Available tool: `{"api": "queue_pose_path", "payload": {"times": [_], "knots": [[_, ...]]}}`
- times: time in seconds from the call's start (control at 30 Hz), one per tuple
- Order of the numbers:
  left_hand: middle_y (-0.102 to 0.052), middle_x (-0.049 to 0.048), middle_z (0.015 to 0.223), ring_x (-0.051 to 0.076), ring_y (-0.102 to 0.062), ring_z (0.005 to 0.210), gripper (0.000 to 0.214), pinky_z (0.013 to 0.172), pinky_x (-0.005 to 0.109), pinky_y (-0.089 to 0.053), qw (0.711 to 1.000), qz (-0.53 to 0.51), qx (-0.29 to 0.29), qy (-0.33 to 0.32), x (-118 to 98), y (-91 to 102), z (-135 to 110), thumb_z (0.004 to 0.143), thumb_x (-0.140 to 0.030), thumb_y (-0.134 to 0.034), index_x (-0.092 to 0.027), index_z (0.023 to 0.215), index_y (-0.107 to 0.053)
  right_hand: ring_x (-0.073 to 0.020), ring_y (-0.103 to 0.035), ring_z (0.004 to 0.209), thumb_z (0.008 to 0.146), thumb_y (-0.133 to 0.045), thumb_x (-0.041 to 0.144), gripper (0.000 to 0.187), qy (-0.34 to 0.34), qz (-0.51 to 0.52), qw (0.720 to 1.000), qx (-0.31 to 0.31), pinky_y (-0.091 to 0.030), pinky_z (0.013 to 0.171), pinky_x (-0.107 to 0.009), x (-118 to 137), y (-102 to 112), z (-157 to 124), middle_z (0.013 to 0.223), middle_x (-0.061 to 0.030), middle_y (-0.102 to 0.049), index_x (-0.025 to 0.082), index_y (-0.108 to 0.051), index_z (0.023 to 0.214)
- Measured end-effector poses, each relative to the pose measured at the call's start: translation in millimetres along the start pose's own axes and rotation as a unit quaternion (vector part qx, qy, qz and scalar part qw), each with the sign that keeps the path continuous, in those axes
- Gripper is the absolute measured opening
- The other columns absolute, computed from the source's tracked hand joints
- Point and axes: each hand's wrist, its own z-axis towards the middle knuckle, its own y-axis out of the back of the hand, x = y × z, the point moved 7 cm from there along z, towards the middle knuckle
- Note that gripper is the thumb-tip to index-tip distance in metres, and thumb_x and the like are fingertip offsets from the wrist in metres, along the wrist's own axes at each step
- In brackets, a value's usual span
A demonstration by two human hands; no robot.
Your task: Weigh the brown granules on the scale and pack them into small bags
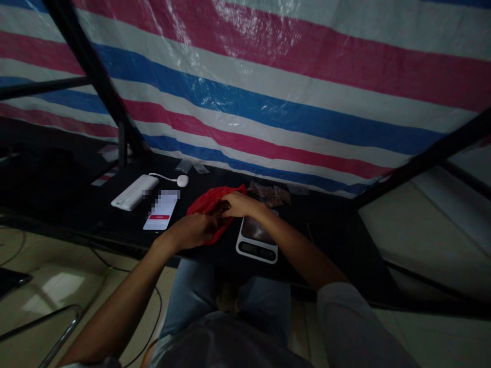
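Observation:
My left hand (pixel 193 231) and my right hand (pixel 241 204) meet over a crumpled red plastic bag (pixel 203 202), and both grip it. A dark brown piece of food (pixel 221 208) shows at the bag's mouth between my fingers, partly hidden by them. Just below my right hand and forearm sits a silver digital kitchen scale (pixel 256 241). A smartphone (pixel 161 212) with a lit screen lies to the left of my left hand.
A white power bank (pixel 134 192) and a white round device (pixel 182 180) joined by a cable lie on the black table (pixel 318 245). Small bags of brown pieces (pixel 268 194) and clear plastic sachets (pixel 191 166) lie behind. A striped tarpaulin and black bars stand beyond.

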Motion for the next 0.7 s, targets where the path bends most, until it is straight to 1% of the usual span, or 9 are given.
{"api": "queue_pose_path", "payload": {"times": [0.07,0.1,0.17,0.2,0.27,0.37,0.5,0.57,0.7], "knots": [[-0.075,0.0084,0.103,0.024,-0.071,0.088,0.023,0.068,0.028,-0.049,1.0,-0.009,-0.018,0.021,1,0.9,5,0.083,-0.026,-0.065,-0.021,0.105,-0.069,-0.0216,-0.069,0.095,0.073,-0.085,0.023,0.036,-0.001,0.001,1.0,0.001,-0.048,0.076,-0.025,4,-2,0,0.108,-0.0101,-0.076,0.014,-0.074,0.106],[-0.073,0.0118,0.11,0.026,-0.071,0.093,0.026,0.072,0.03,-0.051,0.999,-0.004,-0.039,0.033,1,3.0,8,0.084,-0.028,-0.065,-0.018,0.108,-0.068,-0.022,-0.069,0.094,0.073,-0.085,0.023,0.036,-0.007,-0.002,1.0,0.004,-0.048,0.075,-0.026,6,-4,0,0.108,-0.0104,-0.076,0.014,-0.074,0.106],[-0.069,0.0185,0.12,0.029,-0.07,0.102,0.03,0.081,0.034,-0.053,0.996,0.012,-0.078,0.05,0,7.2,15,0.089,-0.029,-0.061,-0.013,0.114,-0.066,-0.0215,-0.07,0.09,0.076,-0.079,0.019,0.028,-0.025,-0.012,1.0,0.014,-0.048,0.071,-0.025,7,-8,0,0.103,-0.0105,-0.077,0.014,-0.075,0.103],[-0.067,0.0204,0.123,0.03,-0.069,0.106,0.032,0.086,0.035,-0.053,0.994,0.019,-0.087,0.06,1,8.3,19,0.091,-0.027,-0.059,-0.011,0.118,-0.065,-0.021,-0.07,0.088,0.079,-0.075,0.015,0.023,-0.03,-0.014,0.999,0.016,-0.047,0.069,-0.025,7,-10,-1,0.101,-0.0106,-0.077,0.014,-0.075,0.102],[-0.067,0.022,0.126,0.032,-0.068,0.111,0.038,0.091,0.036,-0.053,0.993,0.028,-0.081,0.087,3,7.8,27,0.089,-0.024,-0.063,-0.009,0.123,-0.063,-0.0209,-0.071,0.087,0.081,-0.069,0.008,0.02,-0.033,-0.018,0.999,0.015,-0.047,0.07,-0.025,9,-10,-2,0.099,-0.0111,-0.078,0.013,-0.076,0.099],[-0.067,0.0226,0.128,0.035,-0.07,0.11,0.048,0.09,0.036,-0.055,0.991,0.031,-0.066,0.114,5,7.0,37,0.08,-0.023,-0.074,-0.011,0.125,-0.065,-0.0225,-0.071,0.088,0.081,-0.063,0.002,0.022,-0.045,-0.033,0.998,0.006,-0.048,0.072,-0.026,9,-5,-5,0.097,-0.0128,-0.078,0.012,-0.077,0.094],[-0.072,0.0219,0.12,0.035,-0.072,0.106,0.036,0.088,0.038,-0.056,0.991,0.028,-0.068,0.112,4,9.3,45,0.085,-0.015,-0.064,-0.012,0.121,-0.07,-0.0234,-0.072,0.088,0.081,-0.061,0.001,0.023,-0.055,-0.05,0.997,-0.001,-0.048,0.071,-0.027,10,6,-9,0.094,-0.0126,-0.078,0.013,-0.078,0.09],[-0.074,0.0208,0.118,0.034,-0.072,0.108,0.035,0.089,0.038,-0.056,0.992,0.027,-0.067,0.106,4,10.0,47,0.085,-0.013,-0.062,-0.013,0.12,-0.071,-0.0236,-0.072,0.089,0.082,-0.06,0.003,0.022,-0.058,-0.058,0.997,-0.005,-0.047,0.07,-0.027,12,10,-10,0.094,-0.0128,-0.079,0.013,-0.079,0.089],[-0.071,0.0196,0.124,0.034,-0.07,0.112,0.044,0.09,0.036,-0.055,0.993,0.024,-0.065,0.098,5,9.2,51,0.08,-0.019,-0.072,-0.016,0.124,-0.07,-0.0236,-0.072,0.089,0.082,-0.061,0.003,0.021,-0.069,-0.075,0.995,-0.008,-0.044,0.067,-0.026,14,14,-9,0.093,-0.0135,-0.079,0.013,-0.079,0.085]]}}
